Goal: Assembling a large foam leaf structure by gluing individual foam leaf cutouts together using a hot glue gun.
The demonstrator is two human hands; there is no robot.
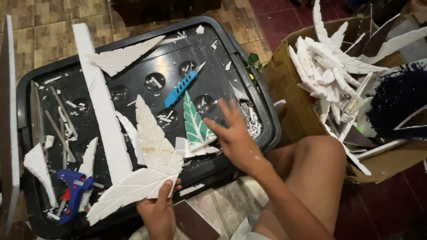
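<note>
The right hand (pixel 233 133) is smeared with motion blur, so I can't tell if its fingers actually touch the green leaf (pixel 195 124) or just hover over it. The left hand (pixel 158 211) runs off the bottom edge at the wrist. The cardboard box (pixel 284 84) is cut by the right edge, and the dark blue thing (pixel 396 100) inside is half out of view, no clue what it is. The white foam slab (pixel 6 129) on the far left is barely in frame.
</note>
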